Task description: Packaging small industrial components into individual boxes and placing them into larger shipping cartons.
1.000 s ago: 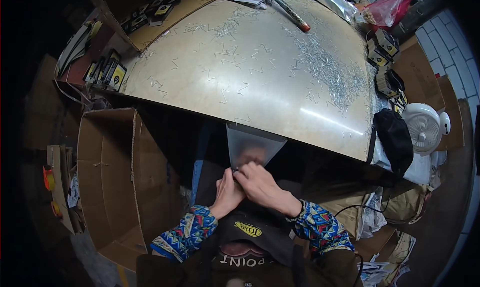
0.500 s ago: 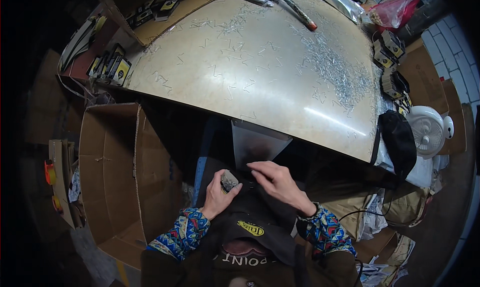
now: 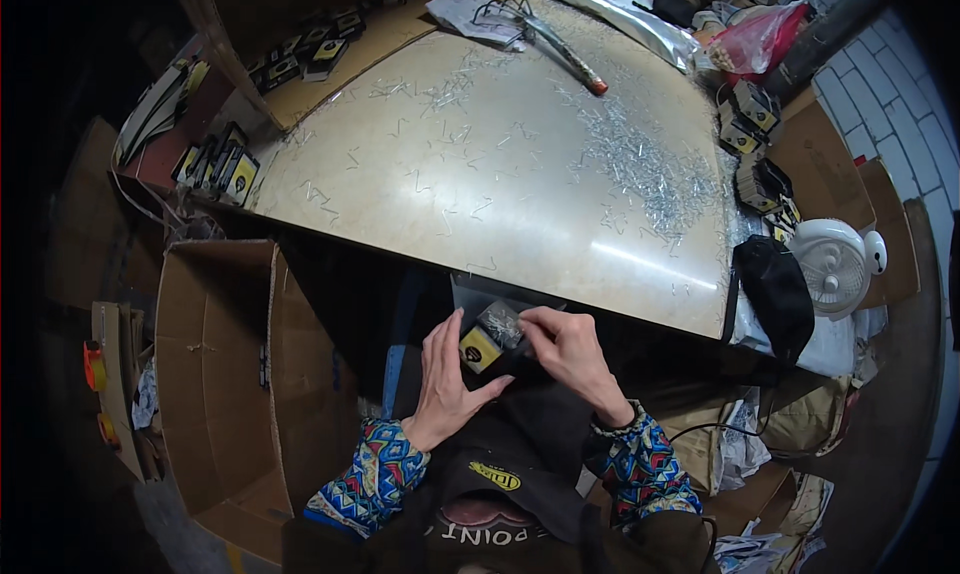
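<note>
A small black-and-yellow box (image 3: 480, 353) is in front of me, just below the table's near edge. Its top stands open, and bent metal wire pieces (image 3: 500, 324) show inside. My left hand (image 3: 443, 389) holds the box loosely, long fingers along its left side and the thumb below its near side. At the box's open right rim, my right hand (image 3: 570, 354) has thumb and forefinger pinched together. What lies between those fingertips is too small to make out.
Loose wire pieces (image 3: 650, 174) cover much of the metal-topped table (image 3: 380, 214), where a rake-like tool (image 3: 565, 59) lies. More small boxes stand at its left (image 3: 235, 174) and right (image 3: 755, 114). A large carton (image 3: 225, 374) is left of me; a white fan (image 3: 830, 269) stands right.
Both hands have moved up toward the table edge with the small box. It has turned to show its yellow side. The right hand has come from apart to the box's rim.
</note>
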Demonstrator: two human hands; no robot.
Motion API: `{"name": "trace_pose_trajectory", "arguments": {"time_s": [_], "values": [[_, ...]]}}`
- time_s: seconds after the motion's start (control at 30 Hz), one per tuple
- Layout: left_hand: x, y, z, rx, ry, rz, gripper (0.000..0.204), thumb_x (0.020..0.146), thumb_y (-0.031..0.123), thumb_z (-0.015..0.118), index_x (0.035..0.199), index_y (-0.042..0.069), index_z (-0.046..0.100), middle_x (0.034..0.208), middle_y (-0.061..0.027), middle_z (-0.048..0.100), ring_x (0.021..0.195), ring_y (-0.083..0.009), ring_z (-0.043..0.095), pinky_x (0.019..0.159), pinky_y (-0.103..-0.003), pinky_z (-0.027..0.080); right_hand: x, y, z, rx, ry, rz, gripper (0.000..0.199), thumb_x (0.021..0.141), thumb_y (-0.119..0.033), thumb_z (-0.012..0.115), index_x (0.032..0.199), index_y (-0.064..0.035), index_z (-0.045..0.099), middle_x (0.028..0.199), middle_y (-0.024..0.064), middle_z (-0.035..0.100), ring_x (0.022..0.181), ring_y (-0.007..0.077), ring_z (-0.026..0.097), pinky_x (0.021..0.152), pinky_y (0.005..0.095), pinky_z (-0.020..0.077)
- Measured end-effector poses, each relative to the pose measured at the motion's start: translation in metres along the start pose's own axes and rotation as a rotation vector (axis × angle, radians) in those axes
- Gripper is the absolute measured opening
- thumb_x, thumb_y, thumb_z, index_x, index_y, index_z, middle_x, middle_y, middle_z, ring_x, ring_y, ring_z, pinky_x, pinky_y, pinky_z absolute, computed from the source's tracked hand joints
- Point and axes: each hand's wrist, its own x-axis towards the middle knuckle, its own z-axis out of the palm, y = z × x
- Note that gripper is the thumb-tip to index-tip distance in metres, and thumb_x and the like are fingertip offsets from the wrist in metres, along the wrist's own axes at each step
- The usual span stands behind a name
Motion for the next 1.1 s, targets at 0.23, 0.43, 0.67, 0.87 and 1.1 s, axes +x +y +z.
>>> {"name": "trace_pose_trajectory", "arguments": {"time_s": [0.23,0.43,0.67,0.87,1.1], "values": [[0.023,0.012,-0.002,-0.089,0.011,-0.084,0.08,0.071,0.014,0.081,0.137,0.0,0.036,0.115,-0.0223,0.058,0.102,-0.0382,0.06,0.087,-0.042,0.05,0.007,-0.003,-0.008,0.154,-0.114,0.046,0.016,0.092,-0.007,0.063,0.103,0.0043,0.067,0.077,0.0101,0.07,0.068,0.0117,0.067,0.06,0.0247,0.0523],[0.03,0.013,0.0,-0.083,0.109,-0.106,0.071,0.07,0.013,0.081,0.128,0.001,0.043,0.109,-0.0225,0.059,0.097,-0.0398,0.063,0.08,-0.042,0.052,0.001,-0.005,0.007,-0.001,0.084,-0.443,0.036,0.073,-0.008,0.079,0.105,-0.0011,0.064,0.129,0.0181,0.058,0.115,0.0373,0.056,0.097,0.0418,0.0462],[0.03,0.012,-0.001,0.042,0.109,0.038,0.071,0.071,0.013,0.082,0.128,0.0,0.042,0.11,-0.0234,0.059,0.098,-0.0408,0.063,0.081,-0.042,0.053,0.008,-0.005,0.018,-0.076,0.225,-0.328,0.016,0.084,-0.004,0.069,0.099,0.0009,0.068,0.125,0.0207,0.061,0.106,0.0329,0.062,0.091,0.037,0.0496],[0.031,0.013,-0.003,-0.184,0.138,-0.174,0.072,0.075,0.019,0.082,0.13,0.0,0.041,0.113,-0.0241,0.06,0.099,-0.0414,0.063,0.081,-0.043,0.053,0.0,0.005,0.007,0.083,0.201,-0.356,0.027,0.086,-0.005,0.067,0.113,-0.0008,0.068,0.13,0.0207,0.058,0.111,0.0336,0.06,0.094,0.0364,0.0481],[0.031,0.015,0.002,-0.006,0.134,0.108,0.073,0.07,0.011,0.079,0.131,-0.002,0.042,0.11,-0.0225,0.059,0.097,-0.0403,0.063,0.08,-0.042,0.053,-0.004,-0.002,0.036,-0.091,0.234,-0.447,0.041,0.08,-0.013,0.075,0.118,-0.0043,0.065,0.132,0.0249,0.054,0.113,0.0389,0.058,0.092,0.0405,0.0508]]}}
